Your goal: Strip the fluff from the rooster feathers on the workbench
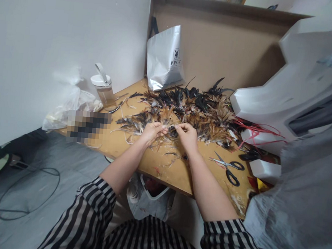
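The counter (156, 164) carries a feather pile (189, 110), which looks light, soft and easy to bend, likely best held by the stems. In front of the pile is some room, then the counter's edge. A silver bag (165, 62) stands behind its left part; scissors (227, 164) lie to its front right. At its front, the left hand (151, 132) and right hand (188, 136) seem to pinch a thin feather (171, 125).

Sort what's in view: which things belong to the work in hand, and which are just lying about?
Belong to the work:
feathers, at the fingertips of the left hand and right hand
scissors, lying open nearby; likely a tool for it
red strands, perhaps

Seem just lying about:
silver bag
lidded bottle
white plastic bag
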Available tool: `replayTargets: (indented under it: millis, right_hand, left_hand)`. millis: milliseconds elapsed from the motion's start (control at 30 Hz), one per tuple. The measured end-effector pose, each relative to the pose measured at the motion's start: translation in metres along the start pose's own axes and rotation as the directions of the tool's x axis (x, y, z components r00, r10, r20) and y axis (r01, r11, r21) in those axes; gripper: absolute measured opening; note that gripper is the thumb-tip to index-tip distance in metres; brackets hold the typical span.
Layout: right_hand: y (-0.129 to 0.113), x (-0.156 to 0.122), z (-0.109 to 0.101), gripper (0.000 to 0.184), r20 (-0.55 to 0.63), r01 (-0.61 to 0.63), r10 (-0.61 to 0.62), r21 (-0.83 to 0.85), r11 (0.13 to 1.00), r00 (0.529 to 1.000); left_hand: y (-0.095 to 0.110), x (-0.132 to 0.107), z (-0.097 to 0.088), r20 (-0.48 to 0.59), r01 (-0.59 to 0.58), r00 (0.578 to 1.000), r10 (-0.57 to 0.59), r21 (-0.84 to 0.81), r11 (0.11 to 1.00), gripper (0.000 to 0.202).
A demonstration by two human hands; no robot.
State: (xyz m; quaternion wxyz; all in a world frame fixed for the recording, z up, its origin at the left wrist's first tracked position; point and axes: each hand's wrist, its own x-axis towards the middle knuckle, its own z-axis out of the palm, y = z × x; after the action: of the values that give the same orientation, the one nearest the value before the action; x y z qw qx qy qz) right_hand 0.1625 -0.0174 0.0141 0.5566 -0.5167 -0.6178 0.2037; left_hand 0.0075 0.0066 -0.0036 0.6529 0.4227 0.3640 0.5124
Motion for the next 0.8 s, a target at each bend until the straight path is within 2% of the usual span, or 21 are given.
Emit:
replayTargets:
  millis: [67, 133, 300, 467, 700, 800]
  right_hand:
    - [0.002, -0.002, 0.007, 0.027, 0.095, -0.125, 0.114, 0.12, 0.985, 0.989]
    - [0.002, -0.004, 0.013, 0.027, 0.148, -0.2, 0.171, 0.217, 0.955, 0.974]
    - [-0.001, -0.006, 0.019, 0.023, 0.152, -0.236, 0.196, 0.321, 0.917, 0.969]
    - [0.001, -0.007, 0.02, 0.021, 0.129, -0.274, 0.243, 0.384, 0.881, 0.961]
    - [0.005, -0.008, 0.023, 0.024, 0.307, -0.465, 0.352, 0.519, 0.717, 0.885]
    - [0.003, -0.008, 0.021, 0.026, 0.316, -0.456, 0.337, 0.482, 0.749, 0.887]
  left_hand:
    - [0.0, 0.0, 0.001, -0.011, -0.02, 1.0, 0.02, 0.019, 1.0, 0.015]
    - [-0.001, 0.0, 0.002, 0.009, -0.042, 0.999, 0.042, 0.043, 0.998, 0.016]
    - [-0.006, -0.001, 0.002, 0.121, -0.074, 0.991, 0.062, 0.104, 0.992, 0.019]
    - [-0.005, -0.004, 0.002, 0.183, -0.015, 0.983, -0.008, 0.125, 0.992, 0.021]
    - [-0.003, -0.007, 0.002, 0.234, 0.063, 0.969, -0.082, 0.089, 0.994, 0.02]
    - [-0.004, -0.007, 0.002, 0.238, 0.044, 0.968, -0.08, 0.151, 0.988, 0.02]
